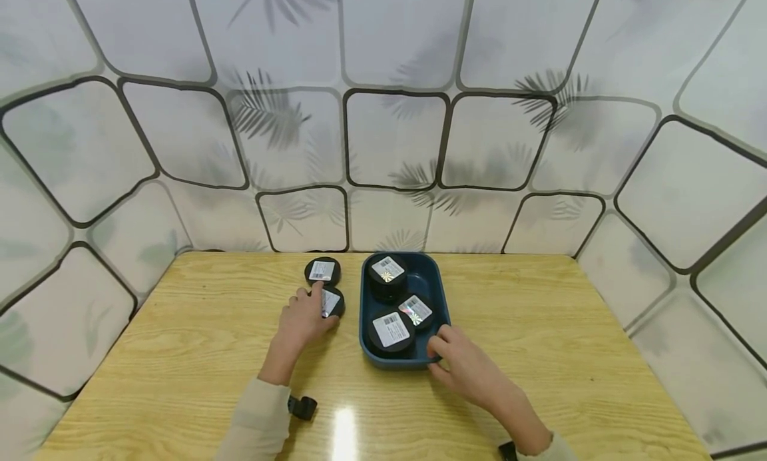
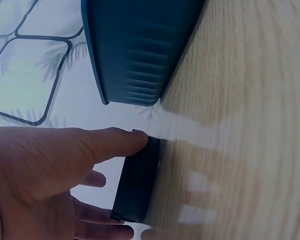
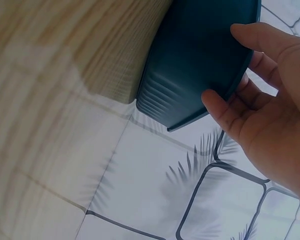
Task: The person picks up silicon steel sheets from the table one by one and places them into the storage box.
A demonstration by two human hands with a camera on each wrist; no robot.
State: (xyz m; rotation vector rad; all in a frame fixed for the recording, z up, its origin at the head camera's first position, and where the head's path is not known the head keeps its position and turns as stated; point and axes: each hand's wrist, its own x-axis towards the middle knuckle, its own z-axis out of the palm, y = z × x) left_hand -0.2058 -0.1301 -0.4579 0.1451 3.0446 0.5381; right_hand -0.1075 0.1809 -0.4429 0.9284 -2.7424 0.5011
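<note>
My left hand (image 1: 302, 321) holds a flat, round black container (image 1: 335, 304) with a white label on top, thumb on one side and fingers on the other. In the left wrist view this container (image 2: 137, 182) sits on or very close to the tabletop. Just beyond it lies a similar container (image 1: 322, 270). To the right stands a dark blue plastic bin (image 1: 434, 281) with several such labelled containers (image 1: 391, 330) in it. At the bin's near right corner my right hand (image 1: 467, 368) grips the rim, as the right wrist view also shows.
A light wooden table (image 1: 527, 314) carries everything. Behind and beside it hangs a patterned white curtain (image 1: 395, 141). Black wrist straps (image 1: 302, 408) show near both sleeves.
</note>
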